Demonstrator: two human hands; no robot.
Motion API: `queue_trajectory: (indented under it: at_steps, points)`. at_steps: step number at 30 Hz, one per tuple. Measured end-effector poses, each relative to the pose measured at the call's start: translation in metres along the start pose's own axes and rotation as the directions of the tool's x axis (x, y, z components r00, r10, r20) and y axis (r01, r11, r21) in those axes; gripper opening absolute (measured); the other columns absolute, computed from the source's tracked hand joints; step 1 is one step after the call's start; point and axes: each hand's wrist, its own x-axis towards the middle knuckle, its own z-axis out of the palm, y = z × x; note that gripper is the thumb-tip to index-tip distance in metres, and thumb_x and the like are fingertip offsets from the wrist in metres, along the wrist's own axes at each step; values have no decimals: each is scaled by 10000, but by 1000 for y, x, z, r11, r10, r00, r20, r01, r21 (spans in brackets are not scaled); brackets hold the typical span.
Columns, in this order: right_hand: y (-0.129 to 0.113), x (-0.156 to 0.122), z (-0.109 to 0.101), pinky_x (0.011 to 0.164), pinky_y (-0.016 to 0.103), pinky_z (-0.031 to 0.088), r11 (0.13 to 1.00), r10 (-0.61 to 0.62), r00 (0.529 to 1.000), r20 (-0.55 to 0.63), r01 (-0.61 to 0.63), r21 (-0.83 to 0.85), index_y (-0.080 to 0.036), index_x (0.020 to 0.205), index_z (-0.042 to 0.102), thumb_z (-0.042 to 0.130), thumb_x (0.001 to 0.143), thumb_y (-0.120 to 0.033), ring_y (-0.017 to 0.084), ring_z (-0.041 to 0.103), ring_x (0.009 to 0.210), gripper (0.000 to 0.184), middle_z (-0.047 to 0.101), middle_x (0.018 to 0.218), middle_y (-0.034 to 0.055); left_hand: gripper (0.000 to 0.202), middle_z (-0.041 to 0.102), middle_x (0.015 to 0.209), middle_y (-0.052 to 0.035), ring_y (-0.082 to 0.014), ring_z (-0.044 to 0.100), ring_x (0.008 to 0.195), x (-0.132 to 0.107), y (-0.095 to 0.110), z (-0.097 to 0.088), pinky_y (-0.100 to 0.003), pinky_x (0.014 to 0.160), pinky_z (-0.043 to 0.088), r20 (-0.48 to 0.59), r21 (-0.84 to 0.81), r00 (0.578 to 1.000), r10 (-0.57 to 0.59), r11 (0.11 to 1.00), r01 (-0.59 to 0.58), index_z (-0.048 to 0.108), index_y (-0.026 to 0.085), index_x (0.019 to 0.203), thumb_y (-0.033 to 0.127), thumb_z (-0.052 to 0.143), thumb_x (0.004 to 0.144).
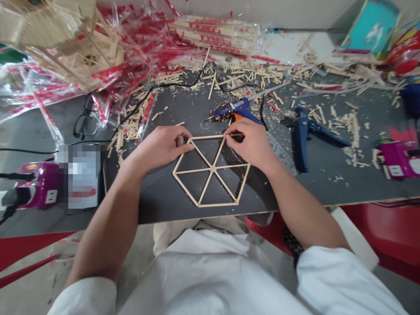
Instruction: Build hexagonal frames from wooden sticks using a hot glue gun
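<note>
Left hand (172, 142), right hand (247, 140): each grip pinches a far corner of hexagonal frame (213, 168) on worktop (157, 192); glue gun (242, 105) farther out.

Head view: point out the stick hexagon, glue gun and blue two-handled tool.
Stick hexagon (213, 169), head view: the hub where its spokes meet.
Glue gun (242, 107), head view: its blue body.
Blue two-handled tool (301, 142), head view: its thicker handle.

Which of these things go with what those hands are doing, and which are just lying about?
Part of the job:
stick hexagon, with the left hand and right hand at its far corners
probably glue gun
perhaps blue-handled tool

Seemingly just lying about:
eyeglasses
red-and-clear wrappers
</note>
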Motion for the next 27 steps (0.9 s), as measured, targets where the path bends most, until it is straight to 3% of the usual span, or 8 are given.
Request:
queue_trajectory:
  at_steps: [3,9,14,17,27]
  points:
    - [0,0,-2,890,420,622,999,-33,999,-28,32,-27,-228,914,763,666,902,-175,225,731,887,111,763,1015,81,471,750,1014,-52,-187,667,815,-3,8,-1,-311,768,480,-90,68,996,22,998,-16,756,221,1259,611,662,1014]
    - [0,0,-6,932,434,588,990,-132,990,-57,128,-58,-226,942,753,636,946,-180,250,727,966,126,750,1019,90,405,713,1255,-133,-297,667,1178,-5,32,10,-406,953,521,-296,312,931,215,943,-119,723,221,1363,485,537,1117]
    - [-8,0,-4,949,447,568,983,-163,986,-45,159,-88,-242,957,734,615,970,-180,271,712,1013,134,757,1049,96,379,735,1294,-170,-328,658,1181,4,49,29,-467,992,490,-220,445,908,357,865,-232,729,162,1322,384,479,1142]
    - [-12,0,0,973,450,558,976,-203,977,-59,198,-93,-245,960,724,595,982,-164,275,708,1048,154,758,1056,96,374,756,1279,-177,-332,660,1183,8,53,36,-477,994,472,-197,480,903,382,841,-251,716,144,1327,337,448,1151]
    - [-6,2,13,969,440,567,956,-281,958,-59,273,-110,-223,985,737,606,979,-140,266,722,1039,156,780,1069,91,317,785,1016,-95,-269,689,1009,14,38,48,-408,861,460,-264,556,866,425,800,-223,754,169,1131,315,475,1160]
